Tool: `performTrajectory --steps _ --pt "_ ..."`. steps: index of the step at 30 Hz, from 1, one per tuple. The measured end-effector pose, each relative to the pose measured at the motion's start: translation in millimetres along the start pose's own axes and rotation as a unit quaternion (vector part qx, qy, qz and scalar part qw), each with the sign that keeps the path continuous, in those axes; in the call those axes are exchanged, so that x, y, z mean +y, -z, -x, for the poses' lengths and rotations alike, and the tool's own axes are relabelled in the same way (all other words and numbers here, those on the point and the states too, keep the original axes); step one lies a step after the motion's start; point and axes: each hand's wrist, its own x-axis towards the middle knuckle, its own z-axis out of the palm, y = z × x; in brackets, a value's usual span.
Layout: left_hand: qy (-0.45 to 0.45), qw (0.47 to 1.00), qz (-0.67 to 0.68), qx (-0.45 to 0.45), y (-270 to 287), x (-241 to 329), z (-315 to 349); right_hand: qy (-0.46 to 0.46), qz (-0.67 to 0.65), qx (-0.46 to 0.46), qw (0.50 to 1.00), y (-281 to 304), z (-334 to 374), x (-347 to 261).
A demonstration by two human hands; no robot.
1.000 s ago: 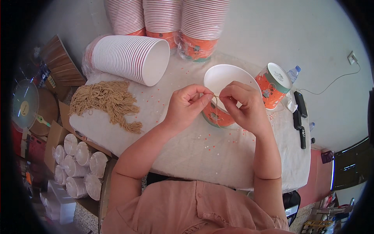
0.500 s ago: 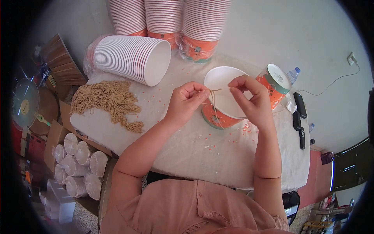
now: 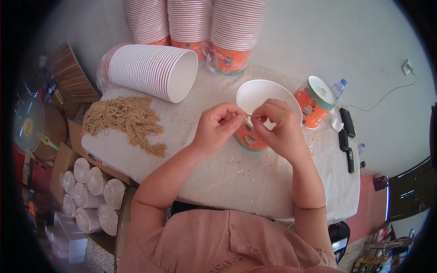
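A thin tan cord is stretched between my two hands in front of a paper bucket. My left hand pinches one part of the cord between thumb and fingertips. Close beside it, my right hand is closed on the cord too, its fingertips almost touching the left ones. The bucket stands upright, white inside with an orange and green outside; my right hand covers part of its front. At the left of the table lies a loose heap of tan cords.
A nested stack of white buckets lies beyond the cords, with tall wrapped stacks behind. A lidded orange bucket, a bottle and black devices are at the right. Small orange and white bits dot the tablecloth. A carton of wrapped white cups stands lower left.
My right hand has moved left and down to meet the left hand, and its fingers have closed on the cord. The left hand keeps its pinch, almost unmoved.
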Motion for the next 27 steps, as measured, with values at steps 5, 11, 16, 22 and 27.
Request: performTrajectory --steps 5,11,16,22,27 --pt "-0.049 0.998 -0.045 -0.005 6.8 2.6 3.6 -0.034 0.066 -0.115 0.991 19.1 15.7 -26.5" --pt "0.0 0.999 -0.047 0.024 10.7 10.0 19.5 0.002 0.148 -0.211 0.966 8.1 24.7 -30.3" --pt "0.193 0.975 0.014 -0.107 19.3 0.6 25.9 -0.016 0.18 -0.223 0.958 2.4 23.5 -27.2" --pt "0.242 0.954 0.125 -0.123 13.1 -12.1 27.2 -0.021 0.177 -0.222 0.959 -0.1 23.8 -23.3" --pt "0.229 0.963 0.094 -0.107 5.3 -8.5 27.0 -0.005 0.156 -0.215 0.964 -0.6 23.1 -24.1"
